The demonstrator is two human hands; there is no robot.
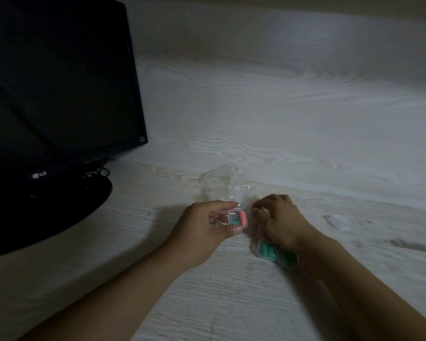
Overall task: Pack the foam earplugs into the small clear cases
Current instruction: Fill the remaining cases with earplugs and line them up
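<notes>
My left hand (207, 225) holds a small clear case (237, 219) between thumb and fingers, its lid tipped open behind it. Inside lie a pink earplug (243, 218) and a green earplug (235, 219). My right hand (278, 220) hovers just to the right, fingers curled down near the case; whether it pinches anything is hidden. Under my right wrist, two more clear cases rest on the table, one (266, 249) with green earplugs, the other (287, 258) partly covered by my forearm.
A crumpled clear plastic bag (221, 179) lies on the white wood-grain table (305, 143) behind my hands. A small clear piece (337, 221) sits to the right. A black monitor (59, 82) on its round base (47, 212) fills the left side.
</notes>
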